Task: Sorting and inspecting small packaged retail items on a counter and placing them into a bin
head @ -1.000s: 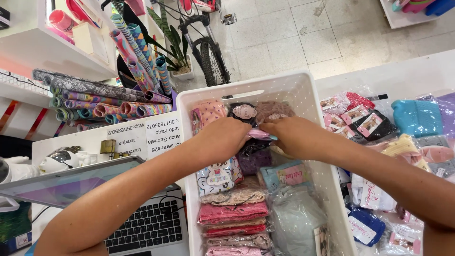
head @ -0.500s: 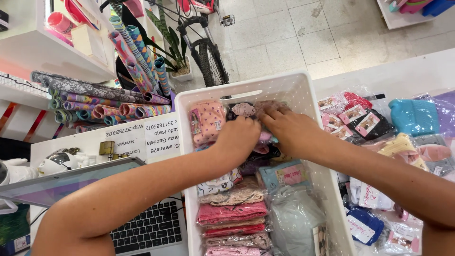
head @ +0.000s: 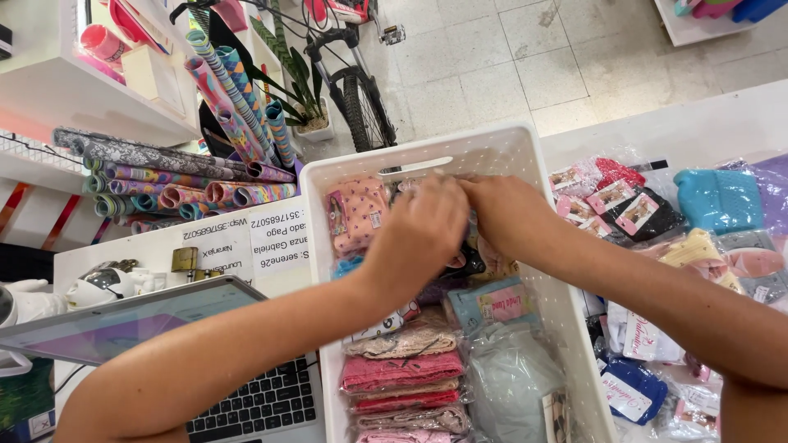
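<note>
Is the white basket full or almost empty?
Full: the white basket holds packed fabric items in rows, and both hands reach in.

Both hands, the left hand (head: 419, 234) and the right hand (head: 501, 213), meet over the far end of the white basket (head: 525, 148) at upper centre, and their fingers cover whatever packet lies beneath, so the grasp cannot be made out. The bottom edge cuts off the basket's near end, the laptop (head: 164, 344) at lower left and both forearms. The bicycle (head: 361, 98) runs off the top edge. The packets (head: 640, 205) on the worktop at right blur together under glossy wrap.
</note>
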